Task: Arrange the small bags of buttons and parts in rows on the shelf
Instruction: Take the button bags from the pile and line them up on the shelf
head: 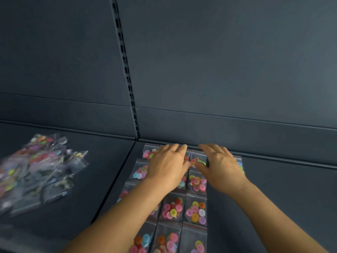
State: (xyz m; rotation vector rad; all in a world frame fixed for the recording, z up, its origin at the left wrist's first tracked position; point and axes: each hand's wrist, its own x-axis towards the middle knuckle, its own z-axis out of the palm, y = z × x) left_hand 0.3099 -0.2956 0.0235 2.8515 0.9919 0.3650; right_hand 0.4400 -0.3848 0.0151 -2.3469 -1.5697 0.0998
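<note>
Small clear bags of coloured buttons lie flat in rows on the dark shelf, running from the back wall toward me. My left hand and my right hand rest palm-down on the bags of the back row, fingers spread, fingertips close to the back wall. Between the two hands shows a bag of buttons, touched by both thumbs. Whether either hand pinches it I cannot tell. Bags under the palms are hidden. A loose heap of unsorted bags lies on the left shelf section.
A slotted upright rail divides the dark back wall. A seam separates the left shelf panel from the right one. Bare shelf surface stretches to the right of the rows.
</note>
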